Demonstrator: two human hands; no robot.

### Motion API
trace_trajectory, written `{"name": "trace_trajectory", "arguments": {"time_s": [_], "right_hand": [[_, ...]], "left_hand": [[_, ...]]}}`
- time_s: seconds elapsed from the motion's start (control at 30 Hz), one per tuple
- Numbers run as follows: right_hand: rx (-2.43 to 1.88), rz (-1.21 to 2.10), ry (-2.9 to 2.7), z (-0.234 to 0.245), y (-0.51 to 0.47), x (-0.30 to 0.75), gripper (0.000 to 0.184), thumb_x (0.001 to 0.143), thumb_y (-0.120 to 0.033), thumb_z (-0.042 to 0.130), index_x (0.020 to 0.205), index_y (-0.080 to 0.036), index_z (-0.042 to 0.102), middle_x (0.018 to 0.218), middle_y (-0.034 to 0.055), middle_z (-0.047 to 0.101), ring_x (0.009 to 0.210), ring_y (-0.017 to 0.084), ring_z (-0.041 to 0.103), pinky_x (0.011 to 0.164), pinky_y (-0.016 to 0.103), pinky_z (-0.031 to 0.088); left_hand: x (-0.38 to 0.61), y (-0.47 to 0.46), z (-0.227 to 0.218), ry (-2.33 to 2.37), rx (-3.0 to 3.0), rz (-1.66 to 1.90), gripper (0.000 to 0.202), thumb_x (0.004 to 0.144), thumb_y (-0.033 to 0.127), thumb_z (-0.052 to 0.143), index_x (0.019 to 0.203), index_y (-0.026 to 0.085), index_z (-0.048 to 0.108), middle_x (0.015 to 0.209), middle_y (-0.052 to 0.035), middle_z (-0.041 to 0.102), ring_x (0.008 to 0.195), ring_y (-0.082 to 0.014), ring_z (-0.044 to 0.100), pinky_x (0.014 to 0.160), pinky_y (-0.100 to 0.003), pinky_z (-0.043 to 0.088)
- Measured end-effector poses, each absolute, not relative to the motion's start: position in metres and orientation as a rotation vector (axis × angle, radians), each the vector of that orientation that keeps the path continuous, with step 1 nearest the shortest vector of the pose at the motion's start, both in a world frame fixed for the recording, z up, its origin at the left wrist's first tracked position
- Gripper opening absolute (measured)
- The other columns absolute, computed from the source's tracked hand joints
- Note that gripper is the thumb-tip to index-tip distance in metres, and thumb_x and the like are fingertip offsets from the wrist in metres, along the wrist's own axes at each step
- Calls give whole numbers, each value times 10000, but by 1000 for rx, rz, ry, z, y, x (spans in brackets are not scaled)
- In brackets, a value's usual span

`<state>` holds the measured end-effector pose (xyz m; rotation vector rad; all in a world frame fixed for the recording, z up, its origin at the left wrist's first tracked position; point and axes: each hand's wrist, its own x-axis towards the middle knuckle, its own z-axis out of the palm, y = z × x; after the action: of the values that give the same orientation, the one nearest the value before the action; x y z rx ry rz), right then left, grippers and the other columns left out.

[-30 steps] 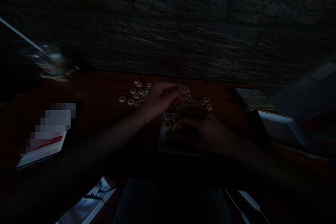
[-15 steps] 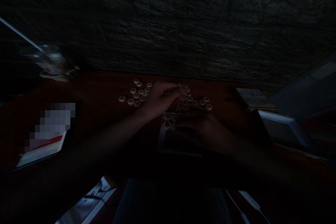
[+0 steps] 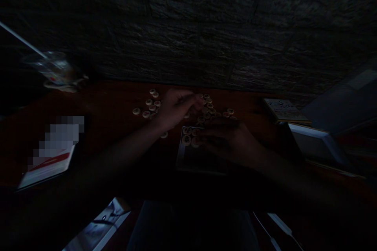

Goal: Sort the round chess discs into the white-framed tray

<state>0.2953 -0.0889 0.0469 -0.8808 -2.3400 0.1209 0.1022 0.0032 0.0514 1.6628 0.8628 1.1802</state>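
Note:
Round wooden xiangqi pieces (image 3: 146, 114) with carved characters lie scattered on the dark table. My left hand (image 3: 178, 106) is above the middle of them, its fingers curled together; whatever it may hold is hidden. Nearer to me is a shallow open box (image 3: 188, 160), with several xiangqi pieces (image 3: 186, 140) laid face up in its far left corner. My right hand (image 3: 232, 137) reaches over the box from the right. Its fingers are stretched apart, their tips beside or touching the right-hand pieces; deep shadow hides the exact contact.
A clear plastic cup (image 3: 55, 68) with a straw stands at the far left, and a phone-like slab (image 3: 50, 164) lies nearer. On the right are a printed box (image 3: 285, 110) and an open tray-like lid (image 3: 315, 145). A stone wall (image 3: 188, 39) borders the table's back.
My left hand has shifted slightly left, and a loose piece now shows below its wrist. My right fingers have drawn back slightly rightward, uncovering more of the pieces in the box.

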Motion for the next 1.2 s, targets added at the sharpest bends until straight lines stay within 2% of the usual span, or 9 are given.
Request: {"name": "trace_trajectory", "arguments": {"time_s": [0.17, 0.23, 0.33, 0.47, 0.63, 0.7, 0.93, 1.2], "right_hand": [[-1228, 126, -1912, 52, -67, 321, 249, 977, -366, 633, 872, -200, 786, 754, 31, 769, 645, 169, 693, 618, 280, 510], [-1337, 109, -1775, 50, -53, 333, 294, 972, -383, 596, 859, -189, 786, 783, 57, 784, 695, 202, 717, 653, 303, 534], [-1390, 117, -1683, 42, -35, 348, 256, 925, -307, 574, 906, -176, 793, 900, 83, 812, 832, 237, 755, 749, 329, 569], [-1414, 164, -1644, 31, -22, 359, 242, 892, -280, 582, 920, -173, 798, 957, 98, 819, 851, 241, 766, 775, 345, 589], [-1446, 202, -1631, 24, -17, 365, 271, 879, -260, 595, 1013, -153, 805, 1008, 110, 822, 886, 241, 775, 800, 348, 598], [-1476, 209, -1623, 24, -16, 366, 271, 879, -240, 594, 1017, -150, 808, 1018, 112, 824, 898, 245, 780, 812, 351, 598], [-1495, 213, -1659, 27, -17, 364, 263, 873, -235, 592, 1000, -174, 815, 987, 82, 830, 893, 243, 788, 803, 337, 601], [-1477, 291, -1698, 32, -24, 356, 267, 870, -242, 588, 1001, -160, 806, 952, 103, 824, 803, 240, 784, 726, 339, 616]], "left_hand": [[84, 26, 52, 1064, 1728, 1386, 243, 879, 241, 575, 735, 172, 759, 545, 8, 635, 469, -95, 541, 471, -216, 397], [78, 31, 55, 1156, 1759, 1486, 239, 864, 243, 586, 708, 183, 757, 545, 12, 615, 528, -107, 547, 511, -224, 399], [72, 35, 62, 1228, 1764, 1549, 243, 843, 234, 590, 654, 187, 736, 562, 10, 610, 600, -126, 571, 573, -242, 419], [63, 40, 63, 1248, 1848, 1526, 271, 843, 249, 579, 596, 189, 676, 504, 23, 529, 519, -119, 489, 531, -266, 356], [51, 50, 55, 1314, 2045, 1439, 422, 858, 318, 575, 476, 194, 444, 481, 31, 390, 484, -105, 372, 504, -275, 264], [48, 53, 53, 1343, 2087, 1402, 442, 855, 331, 569, 470, 196, 400, 488, 33, 350, 484, -102, 335, 500, -276, 242], [43, 58, 50, 1424, 2101, 1368, 443, 866, 361, 563, 485, 199, 407, 501, 25, 375, 505, -113, 358, 503, -271, 252], [44, 60, 48, 1421, 2122, 1337, 440, 869, 354, 556, 480, 197, 423, 505, 23, 380, 511, -111, 350, 509, -262, 252]]}}
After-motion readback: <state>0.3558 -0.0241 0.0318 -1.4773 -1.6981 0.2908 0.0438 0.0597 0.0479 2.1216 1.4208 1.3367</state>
